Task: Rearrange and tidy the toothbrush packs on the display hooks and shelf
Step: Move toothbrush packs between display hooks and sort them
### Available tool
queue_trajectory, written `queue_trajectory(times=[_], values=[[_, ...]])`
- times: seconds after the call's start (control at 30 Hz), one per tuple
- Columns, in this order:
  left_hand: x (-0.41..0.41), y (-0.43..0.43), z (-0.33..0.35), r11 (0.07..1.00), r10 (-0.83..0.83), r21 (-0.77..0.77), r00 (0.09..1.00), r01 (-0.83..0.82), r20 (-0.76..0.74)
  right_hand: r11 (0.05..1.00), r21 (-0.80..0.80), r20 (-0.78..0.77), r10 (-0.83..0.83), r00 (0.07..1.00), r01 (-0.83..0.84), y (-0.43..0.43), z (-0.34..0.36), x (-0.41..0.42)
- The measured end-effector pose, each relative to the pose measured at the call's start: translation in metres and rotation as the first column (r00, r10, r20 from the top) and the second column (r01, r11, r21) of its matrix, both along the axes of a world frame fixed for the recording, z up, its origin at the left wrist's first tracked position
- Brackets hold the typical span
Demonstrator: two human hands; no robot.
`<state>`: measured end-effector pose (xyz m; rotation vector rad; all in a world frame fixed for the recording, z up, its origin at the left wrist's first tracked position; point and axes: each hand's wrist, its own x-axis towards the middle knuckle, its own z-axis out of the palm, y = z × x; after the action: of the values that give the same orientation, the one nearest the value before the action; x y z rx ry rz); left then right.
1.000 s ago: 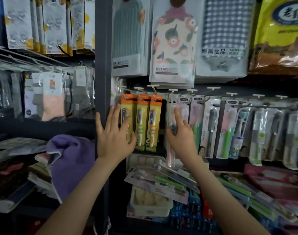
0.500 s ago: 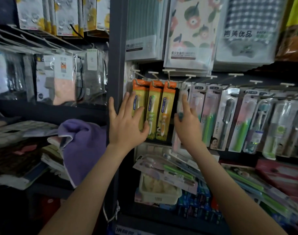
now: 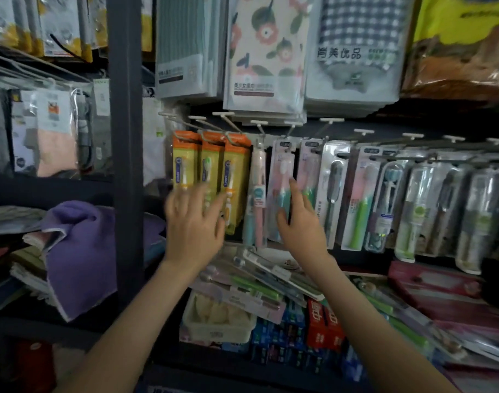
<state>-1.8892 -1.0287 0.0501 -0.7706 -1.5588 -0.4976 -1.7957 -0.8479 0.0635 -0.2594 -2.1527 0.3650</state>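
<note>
Dim shop display, goods hung edge to edge. Strung along white display hooks (image 3: pixel 260 123), a row of toothbrush packs (image 3: pixel 358 199), every long axis vertical, bristle heads up, handles down. At the row's left end, three orange packs (image 3: pixel 211 168) side by side, just right of a dark upright post (image 3: pixel 125 137). Beside them a slim pink pack (image 3: pixel 258 194), turned edge-on to the camera, then a pink-and-teal pack (image 3: pixel 282 177) facing out. Lower down, more loose packs (image 3: pixel 256 282) heaped flat on boxed goods (image 3: pixel 316 324), long axes slanting from upper left to lower right, heads toward the left.

Left grip (image 3: pixel 194 225) released, fingers spread and blurred, in front of the lower ends of the orange packs. Right grip (image 3: pixel 300 225) at the pink-and-teal pack, index finger straight up along its right edge, thumb at its left; pinching or merely touching, impossible to tell.

Half a second earlier: left grip flat against the leftmost orange pack and the post; now shifted right, clear of the post. Right grip still among the first clear packs right of the orange ones.

Purple cloth (image 3: pixel 78 251) draped left of the post
</note>
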Motion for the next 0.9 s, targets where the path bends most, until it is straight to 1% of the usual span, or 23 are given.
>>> queue_trajectory(times=[0.07,0.13,0.17,0.2,0.23,0.27,0.3,0.37,0.43,0.53,0.63,0.77,0.9], values=[[0.025,0.037,-0.008,0.989,-0.134,-0.061,0.991,0.133,-0.019,0.999,0.02,-0.075,-0.048,0.996,0.05,0.024,-0.005,0.01],[0.041,0.078,-0.01,0.973,-0.182,-0.142,0.983,0.182,0.011,0.991,0.077,-0.161,-0.098,0.982,0.112,0.05,-0.007,0.018],[0.046,0.097,-0.007,0.974,-0.169,-0.145,0.984,0.177,0.065,0.983,0.097,-0.202,-0.132,0.97,0.154,0.063,-0.008,0.021],[0.049,0.115,-0.002,0.976,-0.157,-0.122,0.974,0.178,0.165,0.973,0.112,-0.231,-0.173,0.958,0.203,0.076,-0.008,0.024],[0.05,0.13,0.003,0.977,-0.166,-0.078,0.935,0.2,0.312,0.96,0.131,-0.234,-0.213,0.949,0.248,0.087,-0.007,0.026],[0.049,0.145,0.007,0.977,-0.18,-0.017,0.869,0.212,0.461,0.943,0.164,-0.227,-0.249,0.942,0.289,0.098,-0.007,0.029],[0.047,0.158,0.01,0.98,-0.181,0.039,0.798,0.194,0.575,0.927,0.201,-0.217,-0.275,0.937,0.318,0.107,-0.007,0.03],[0.039,0.178,0.011,0.989,-0.148,0.098,0.711,0.11,0.687,0.916,0.243,-0.191,-0.276,0.942,0.318,0.123,-0.006,0.032],[0.032,0.191,0.01,0.991,-0.128,0.118,0.638,0.06,0.759,0.932,0.245,-0.161,-0.231,0.96,0.265,0.133,-0.004,0.033],[0.024,0.202,0.009,0.986,-0.147,0.163,0.545,0.018,0.826,0.968,0.198,-0.167,-0.124,0.978,0.156,0.134,0.003,0.032],[0.024,0.208,0.011,0.971,-0.219,0.236,0.498,0.03,0.839,0.989,0.126,-0.163,-0.059,0.985,0.08,0.128,0.01,0.026],[0.03,0.208,0.013,0.965,-0.229,0.263,0.494,0.0,0.839,0.999,0.035,-0.122,-0.014,0.992,0.018,0.122,0.015,0.016],[0.038,0.2,0.012,0.949,-0.249,0.313,0.548,-0.026,0.799,0.998,-0.057,-0.093,0.024,0.995,-0.03,0.116,0.017,0.011]])
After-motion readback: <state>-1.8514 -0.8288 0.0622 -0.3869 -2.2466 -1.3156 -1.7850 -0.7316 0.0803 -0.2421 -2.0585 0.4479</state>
